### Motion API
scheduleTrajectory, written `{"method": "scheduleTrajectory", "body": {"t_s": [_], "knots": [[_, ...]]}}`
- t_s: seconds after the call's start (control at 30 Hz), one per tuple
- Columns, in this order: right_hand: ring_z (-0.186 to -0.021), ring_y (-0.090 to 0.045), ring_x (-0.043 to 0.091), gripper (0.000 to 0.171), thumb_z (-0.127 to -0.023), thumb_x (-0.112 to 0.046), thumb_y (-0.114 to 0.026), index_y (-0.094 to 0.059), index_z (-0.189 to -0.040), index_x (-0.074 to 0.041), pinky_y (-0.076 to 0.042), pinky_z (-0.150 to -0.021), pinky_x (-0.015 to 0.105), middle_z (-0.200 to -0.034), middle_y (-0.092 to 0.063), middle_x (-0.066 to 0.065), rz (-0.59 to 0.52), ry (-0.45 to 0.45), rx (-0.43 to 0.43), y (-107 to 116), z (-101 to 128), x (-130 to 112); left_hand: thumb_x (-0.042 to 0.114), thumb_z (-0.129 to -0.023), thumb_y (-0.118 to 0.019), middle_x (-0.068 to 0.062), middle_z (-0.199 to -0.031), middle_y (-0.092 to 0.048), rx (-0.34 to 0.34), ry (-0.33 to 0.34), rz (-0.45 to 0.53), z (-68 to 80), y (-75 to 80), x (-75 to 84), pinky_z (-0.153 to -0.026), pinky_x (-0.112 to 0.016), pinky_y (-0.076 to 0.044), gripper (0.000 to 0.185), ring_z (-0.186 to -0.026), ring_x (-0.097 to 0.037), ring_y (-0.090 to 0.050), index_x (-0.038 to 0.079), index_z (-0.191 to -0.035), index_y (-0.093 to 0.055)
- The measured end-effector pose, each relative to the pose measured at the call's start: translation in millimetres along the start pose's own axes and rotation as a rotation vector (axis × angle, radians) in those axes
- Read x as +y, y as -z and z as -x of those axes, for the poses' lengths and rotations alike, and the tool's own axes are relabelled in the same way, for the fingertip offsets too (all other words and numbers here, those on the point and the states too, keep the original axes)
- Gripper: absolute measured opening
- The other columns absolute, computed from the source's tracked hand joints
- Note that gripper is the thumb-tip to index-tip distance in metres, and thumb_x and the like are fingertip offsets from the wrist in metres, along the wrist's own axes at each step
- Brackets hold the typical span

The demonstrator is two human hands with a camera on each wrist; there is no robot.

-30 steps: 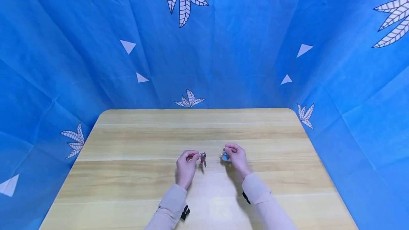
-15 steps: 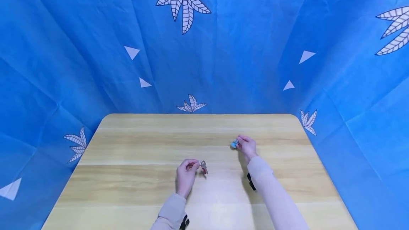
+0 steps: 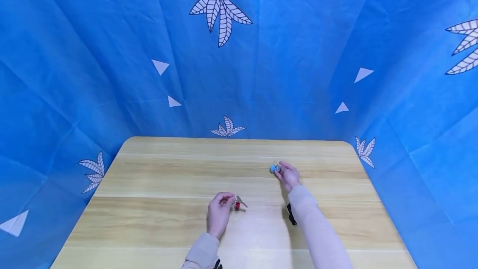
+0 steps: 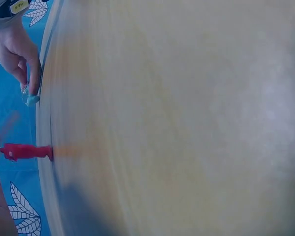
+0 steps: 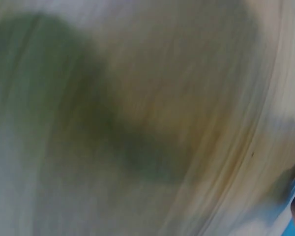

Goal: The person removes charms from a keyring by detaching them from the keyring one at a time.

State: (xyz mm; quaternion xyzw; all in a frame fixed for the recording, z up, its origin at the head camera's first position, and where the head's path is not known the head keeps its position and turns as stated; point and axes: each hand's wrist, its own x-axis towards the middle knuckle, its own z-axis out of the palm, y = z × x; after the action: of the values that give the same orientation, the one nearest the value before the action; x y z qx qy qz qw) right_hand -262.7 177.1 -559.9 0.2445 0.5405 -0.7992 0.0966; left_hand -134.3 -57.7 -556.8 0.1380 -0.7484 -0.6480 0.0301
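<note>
Left hand low over the middle of the table, fingers curled and pinching a key with a red tag, which touches the wood. Right hand further back and to the right, well apart, fingers bent around a small blue charm that rests on the table. Blue cloth with leaf prints behind. Right wrist view blurred.
</note>
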Motion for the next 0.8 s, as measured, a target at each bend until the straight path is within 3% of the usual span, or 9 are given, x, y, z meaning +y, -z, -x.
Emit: {"method": "scheduleTrajectory", "body": {"t_s": [0.2,0.33,0.5,0.8], "knots": [[-0.121,-0.044,0.031,0.039,-0.093,0.004,-0.042,-0.039,-0.131,0.009,-0.041,-0.104,0.032,-0.135,-0.039,0.026,0.159,0.062,-0.033,2,-1,2,0.018,-0.082,-0.068,-0.004,-0.079,-0.066,0.003,-0.007,0.009,0.0,-0.7,-0.2,-0.063,-0.033,-0.055,0.010,-0.071,-0.023,-0.064,0.012,-0.090,-0.066],[-0.101,-0.057,0.023,0.038,-0.086,0.007,-0.053,-0.049,-0.123,0.009,-0.051,-0.091,0.029,-0.121,-0.052,0.026,0.351,0.146,-0.004,5,-4,6,0.018,-0.082,-0.068,-0.005,-0.080,-0.066,0.002,-0.009,0.026,0.6,-0.6,1.1,-0.062,-0.033,-0.055,0.011,-0.072,-0.025,-0.064,0.010,-0.090,-0.066],[-0.086,-0.058,0.015,0.031,-0.084,0.005,-0.057,-0.057,-0.115,0.005,-0.054,-0.077,0.023,-0.104,-0.061,0.019,0.595,0.228,0.052,9,-6,10,0.017,-0.082,-0.068,-0.008,-0.082,-0.067,-0.013,0.005,0.050,2.0,-0.7,1.6,-0.064,-0.036,-0.056,0.013,-0.073,-0.028,-0.064,0.008,-0.091,-0.065],[-0.100,-0.058,0.028,0.030,-0.085,0.003,-0.057,-0.057,-0.115,0.004,-0.053,-0.085,0.029,-0.110,-0.060,0.022,0.638,0.259,0.053,12,-4,9,0.015,-0.082,-0.067,-0.006,-0.083,-0.065,-0.016,-0.011,0.039,0.2,2.0,2.8,-0.069,-0.032,-0.056,0.010,-0.078,-0.022,-0.063,0.011,-0.091,-0.065]]}}
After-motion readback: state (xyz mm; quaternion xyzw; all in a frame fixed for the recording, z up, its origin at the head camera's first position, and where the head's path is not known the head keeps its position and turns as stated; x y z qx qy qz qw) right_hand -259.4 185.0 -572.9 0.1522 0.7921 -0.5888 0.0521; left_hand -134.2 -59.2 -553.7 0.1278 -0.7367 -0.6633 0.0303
